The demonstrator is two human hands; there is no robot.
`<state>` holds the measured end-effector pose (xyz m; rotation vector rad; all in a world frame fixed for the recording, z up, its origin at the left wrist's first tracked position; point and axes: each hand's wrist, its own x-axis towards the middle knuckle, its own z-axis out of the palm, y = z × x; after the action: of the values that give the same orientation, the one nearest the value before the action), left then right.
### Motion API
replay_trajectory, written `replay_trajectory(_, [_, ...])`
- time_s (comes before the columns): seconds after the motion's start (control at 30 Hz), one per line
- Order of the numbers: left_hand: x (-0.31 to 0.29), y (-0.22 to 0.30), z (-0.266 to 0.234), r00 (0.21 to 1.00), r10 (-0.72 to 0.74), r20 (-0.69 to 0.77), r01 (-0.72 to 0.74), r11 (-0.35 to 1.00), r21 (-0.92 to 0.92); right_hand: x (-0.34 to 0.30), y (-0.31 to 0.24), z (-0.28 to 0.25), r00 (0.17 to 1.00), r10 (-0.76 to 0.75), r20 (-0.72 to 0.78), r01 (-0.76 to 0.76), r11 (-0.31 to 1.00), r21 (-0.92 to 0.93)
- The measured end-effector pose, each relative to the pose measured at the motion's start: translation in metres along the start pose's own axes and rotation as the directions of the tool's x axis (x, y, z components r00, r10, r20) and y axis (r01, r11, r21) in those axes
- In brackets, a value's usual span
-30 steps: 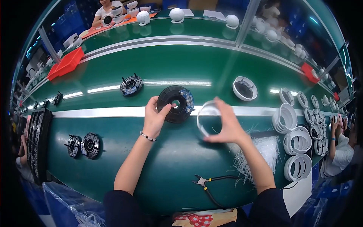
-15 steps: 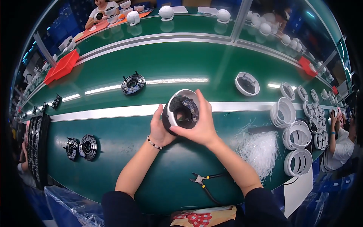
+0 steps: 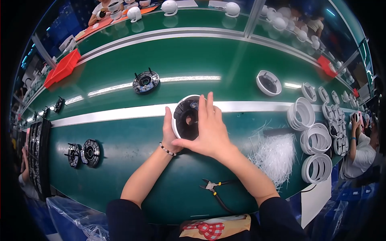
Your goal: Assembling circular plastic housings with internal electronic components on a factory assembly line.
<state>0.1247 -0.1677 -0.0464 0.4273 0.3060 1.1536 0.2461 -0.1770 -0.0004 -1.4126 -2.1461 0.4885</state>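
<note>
Since a second ago, the white ring (image 3: 174, 120) has come across from the right and now surrounds the black disc (image 3: 184, 127). Both sit between the two hands, raised over the tabletop (image 3: 120, 176). The left hand (image 3: 169, 131) grips the ring at its 8 o'clock side, thumb upright along the rim, its other fingers mostly hidden. The right hand (image 3: 211, 131) clasps from 4 o'clock, fingers reaching across the disc, thumb at the lower edge. Outward from there, pliers (image 3: 210, 185) lie toward 5 o'clock, white strands (image 3: 275, 156) toward 4, stacked rings (image 3: 303, 140) toward 3, and two black discs (image 3: 91, 153) toward 8.
</note>
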Motion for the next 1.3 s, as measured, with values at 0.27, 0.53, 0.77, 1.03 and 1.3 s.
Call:
replay_trajectory(0.27, [-0.002, -0.001, -0.011, 0.992, 0.015, 0.127, 0.001, 0.992, -0.125, 0.01, 0.022, -0.007, 0.91, -0.413, 0.012, 0.412, 0.909, 0.069])
replay_trajectory(0.53, [0.006, -0.009, -0.008, 0.985, 0.149, -0.091, -0.135, 0.98, 0.147, 0.007, 0.014, -0.008, 0.96, -0.212, -0.185, 0.223, 0.974, 0.042])
replay_trajectory(0.77, [-0.004, 0.007, 0.009, 0.895, 0.265, -0.358, -0.233, 0.964, 0.131, 0.01, 0.014, 0.009, 0.956, -0.155, -0.248, 0.239, 0.903, 0.358])
replay_trajectory(1.03, [-0.002, -0.008, 0.0, 0.973, 0.217, -0.081, -0.202, 0.966, 0.161, -0.001, 0.015, -0.008, 0.989, -0.048, -0.143, 0.088, 0.954, 0.287])
replay_trajectory(1.3, [0.004, -0.011, 0.014, 0.981, 0.161, -0.104, -0.154, 0.985, 0.072, -0.001, 0.025, -0.024, 0.973, -0.13, -0.192, 0.181, 0.945, 0.273])
